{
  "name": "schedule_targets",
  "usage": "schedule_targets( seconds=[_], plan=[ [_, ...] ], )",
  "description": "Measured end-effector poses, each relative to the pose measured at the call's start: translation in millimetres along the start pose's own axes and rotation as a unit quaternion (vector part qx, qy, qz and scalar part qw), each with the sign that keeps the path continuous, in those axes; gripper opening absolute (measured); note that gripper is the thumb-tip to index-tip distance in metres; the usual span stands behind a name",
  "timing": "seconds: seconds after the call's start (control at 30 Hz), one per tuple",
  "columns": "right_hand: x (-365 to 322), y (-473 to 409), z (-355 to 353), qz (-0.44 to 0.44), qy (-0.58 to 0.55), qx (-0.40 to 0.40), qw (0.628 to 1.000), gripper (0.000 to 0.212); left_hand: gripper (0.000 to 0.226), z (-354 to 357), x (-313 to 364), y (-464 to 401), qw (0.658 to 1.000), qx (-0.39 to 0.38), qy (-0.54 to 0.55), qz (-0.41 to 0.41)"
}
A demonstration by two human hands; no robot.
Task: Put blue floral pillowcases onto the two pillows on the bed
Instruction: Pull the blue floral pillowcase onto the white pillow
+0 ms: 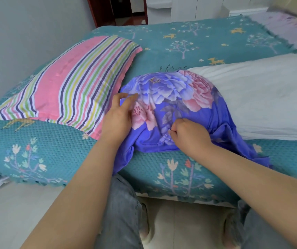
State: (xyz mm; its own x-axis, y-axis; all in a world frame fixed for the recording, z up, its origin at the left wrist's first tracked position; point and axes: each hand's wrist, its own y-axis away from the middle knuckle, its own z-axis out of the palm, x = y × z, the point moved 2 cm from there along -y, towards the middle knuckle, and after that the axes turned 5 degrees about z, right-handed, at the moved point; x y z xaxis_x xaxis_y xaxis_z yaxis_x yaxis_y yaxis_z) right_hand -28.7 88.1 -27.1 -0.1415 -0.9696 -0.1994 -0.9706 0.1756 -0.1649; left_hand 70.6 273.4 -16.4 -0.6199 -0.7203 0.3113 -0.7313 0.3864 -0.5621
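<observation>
At far left a striped pillow (pixel 68 81) lies bare of any blue case. Next, left hand (pixel 119 112) w/ fingers straight, loosely spread, touching the blue floral pillowcase (pixel 171 105) — its case covers only the near end of the white pillow (pixel 262 97). Right hand (pixel 189 133) pinches a fold. Next move, likely: draw cloth rightward. Script on the bedspread (pixel 216 38) reads approx. "free" — partly hidden.

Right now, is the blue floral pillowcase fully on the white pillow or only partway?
Partway. The blue floral pillowcase covers only the near end of the white pillow; the rest lies bare. Loose fabric bunches under both hands.
</observation>
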Motion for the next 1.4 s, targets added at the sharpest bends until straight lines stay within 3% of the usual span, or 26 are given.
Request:
schedule_targets(
  seconds=[0.1,0.27,0.47,0.6,0.7,0.77,0.87,1.0,1.13,1.2,1.33,1.4],
  plan=[
    [4.4,-2.5,-2.2,-0.008,-0.011,-0.022,1.0,0.027,0.024,-4.1,2.2,-6.7,0.999,0.017,-0.031,-0.014],
    [19.3,3.9,-12.8,0.008,0.019,-0.081,0.996,0.014,0.024,-16.6,9.8,-37.8,0.994,0.035,-0.052,-0.09],
    [48.4,5.3,-29.0,0.091,0.093,-0.08,0.988,0.015,0.025,-4.2,22.5,-46.6,0.994,0.0,-0.068,-0.081],
    [44.1,5.3,-24.4,0.069,0.085,-0.079,0.991,0.015,0.032,7.6,14.2,-48.7,0.99,-0.117,0.046,-0.063],
    [42.1,1.6,-24.4,0.062,0.049,-0.095,0.992,0.014,0.011,-0.8,1.4,-53.4,0.971,-0.209,0.1,-0.052],
    [38.4,-2.8,-27.6,0.051,-0.008,-0.05,0.997,0.018,0.007,-5.9,-3.0,-55.2,0.969,-0.226,0.092,-0.035],
    [22.8,-13.8,-28.8,0.001,-0.132,0.049,0.99,0.033,0.009,-5.3,4.1,-66.6,0.984,-0.171,0.049,-0.014],
    [-2.3,-33.8,-17.9,0.007,-0.182,0.073,0.981,0.055,0.01,3.9,59.1,-99.0,0.993,-0.049,0.111,0.004],
    [3.8,-50.0,-7.8,0.052,-0.183,0.015,0.982,0.039,0.008,32.1,80.2,-94.2,0.99,-0.089,0.094,0.047],
    [16.5,-55.4,-11.3,0.079,-0.184,-0.045,0.979,0.04,0.01,33.9,60.1,-76.0,0.993,-0.08,0.078,0.029],
    [34.5,-59.4,-15.4,0.113,-0.207,-0.127,0.963,0.039,0.047,15.9,23.8,-39.2,0.993,-0.039,-0.035,-0.106],
    [28.5,-53.9,-17.0,0.101,-0.181,-0.104,0.973,0.04,0.058,6.2,10.9,-26.9,0.969,-0.114,-0.069,-0.206]
  ],
)
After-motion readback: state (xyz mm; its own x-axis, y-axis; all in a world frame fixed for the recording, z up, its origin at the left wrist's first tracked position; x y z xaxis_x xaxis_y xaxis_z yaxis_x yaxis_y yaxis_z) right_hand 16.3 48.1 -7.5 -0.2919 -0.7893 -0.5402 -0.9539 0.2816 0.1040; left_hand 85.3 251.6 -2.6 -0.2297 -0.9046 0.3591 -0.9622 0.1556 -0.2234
